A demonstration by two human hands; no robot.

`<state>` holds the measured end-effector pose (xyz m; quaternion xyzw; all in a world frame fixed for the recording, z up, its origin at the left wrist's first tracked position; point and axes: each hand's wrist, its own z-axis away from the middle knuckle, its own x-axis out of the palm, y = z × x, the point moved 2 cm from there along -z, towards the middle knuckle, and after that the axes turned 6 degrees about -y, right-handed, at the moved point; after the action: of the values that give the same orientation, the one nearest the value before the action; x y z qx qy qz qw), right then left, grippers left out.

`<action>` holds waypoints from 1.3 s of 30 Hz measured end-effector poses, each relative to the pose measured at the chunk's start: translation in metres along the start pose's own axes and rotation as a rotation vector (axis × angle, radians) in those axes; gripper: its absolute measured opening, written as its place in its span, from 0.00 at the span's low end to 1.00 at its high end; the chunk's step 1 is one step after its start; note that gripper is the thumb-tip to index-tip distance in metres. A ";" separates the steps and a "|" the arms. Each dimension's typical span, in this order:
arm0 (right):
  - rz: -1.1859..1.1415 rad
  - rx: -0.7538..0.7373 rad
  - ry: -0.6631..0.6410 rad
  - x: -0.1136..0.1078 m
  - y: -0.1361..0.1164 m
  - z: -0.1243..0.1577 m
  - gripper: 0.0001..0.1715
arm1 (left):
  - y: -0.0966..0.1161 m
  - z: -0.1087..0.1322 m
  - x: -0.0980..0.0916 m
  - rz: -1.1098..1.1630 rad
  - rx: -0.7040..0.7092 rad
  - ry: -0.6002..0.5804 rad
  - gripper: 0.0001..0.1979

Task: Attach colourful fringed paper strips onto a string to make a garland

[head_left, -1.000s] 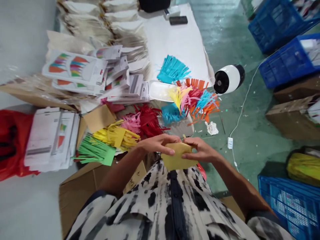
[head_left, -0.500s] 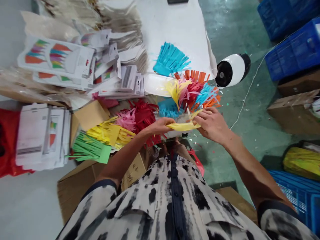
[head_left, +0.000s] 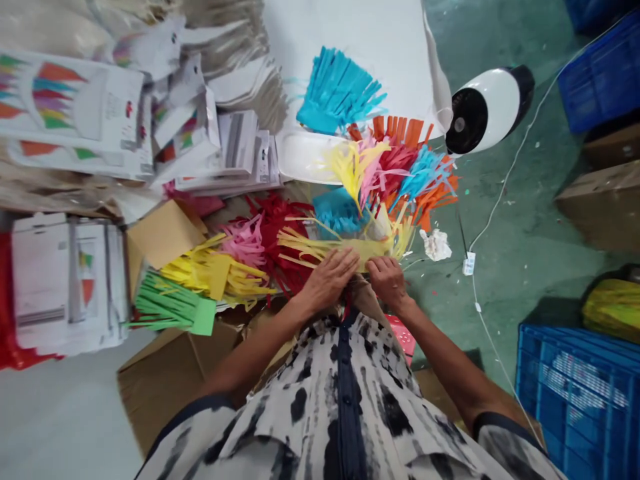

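Observation:
A pale yellow tissue-paper tassel (head_left: 373, 248), fringed at both ends, lies at the front edge of the work surface. My left hand (head_left: 330, 275) rests flat on its near edge, fingers stretched out and together. Beside it, my right hand (head_left: 386, 280) has its fingers curled over the paper's near edge; the fingertips are partly hidden. Just beyond are a blue fringed piece (head_left: 337, 208) and a bunch of tassels in yellow (head_left: 353, 167), red (head_left: 397, 165), light blue (head_left: 423, 175) and orange (head_left: 434, 200). Red fringe (head_left: 285, 233) lies left of the yellow paper.
Yellow (head_left: 200, 267) and green (head_left: 170, 303) fringes lie at the left, near stacked printed packages (head_left: 43, 273). A blue tassel (head_left: 340, 90) is on the white table (head_left: 350, 27). A white-and-black fan (head_left: 490, 110), a cable (head_left: 515, 157) and a blue crate (head_left: 575, 400) are at the right.
The yellow paper, earlier held bunched lengthwise between both hands, now lies spread with its fringes fanned out. My left hand has flattened onto it, and my right hand has come down and closer to the left.

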<state>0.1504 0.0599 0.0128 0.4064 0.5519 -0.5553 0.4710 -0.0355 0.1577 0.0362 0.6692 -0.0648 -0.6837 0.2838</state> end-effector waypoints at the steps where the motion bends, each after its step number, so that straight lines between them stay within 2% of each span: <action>1: 0.001 -0.006 -0.014 0.003 0.001 0.003 0.13 | 0.002 -0.004 0.012 0.028 0.033 -0.023 0.30; 3: -0.013 -0.020 -0.048 0.006 0.006 0.007 0.12 | -0.001 -0.012 0.029 0.074 0.034 -0.040 0.24; 6: -0.044 -0.036 -0.104 0.002 0.016 0.010 0.16 | -0.009 -0.017 0.040 0.133 0.026 -0.023 0.18; 8: -0.078 -0.019 -0.126 -0.004 0.025 0.012 0.18 | -0.014 -0.017 0.040 0.192 0.026 0.014 0.15; 11: -0.195 0.089 -0.101 -0.014 0.040 0.013 0.15 | -0.018 -0.014 0.036 0.310 -0.034 0.085 0.12; 15: -0.336 0.201 -0.085 -0.019 0.053 0.011 0.10 | -0.023 -0.017 0.030 0.431 -0.172 0.118 0.11; 17: -0.359 0.236 -0.109 -0.016 0.054 0.007 0.12 | -0.026 -0.022 0.027 0.443 -0.275 0.108 0.10; 21: -0.386 0.374 -0.140 -0.009 0.054 -0.004 0.19 | -0.028 -0.036 0.021 0.385 -0.452 0.050 0.10; 25: -0.295 0.509 -0.157 -0.007 0.050 -0.011 0.17 | -0.025 -0.047 0.014 0.265 -0.558 -0.039 0.12; 29: -0.228 0.576 -0.211 -0.007 0.044 -0.016 0.16 | -0.023 -0.054 0.009 0.194 -0.662 -0.112 0.14; 34: -0.207 0.655 -0.239 -0.009 0.042 -0.023 0.19 | -0.020 -0.056 0.010 0.089 -0.672 -0.097 0.13; 39: -0.168 0.664 -0.246 -0.005 0.042 -0.026 0.19 | -0.021 -0.057 0.016 0.034 -0.628 -0.074 0.13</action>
<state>0.1902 0.0883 0.0070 0.4206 0.3121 -0.7857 0.3291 0.0137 0.1844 0.0066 0.5224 0.1277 -0.6893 0.4854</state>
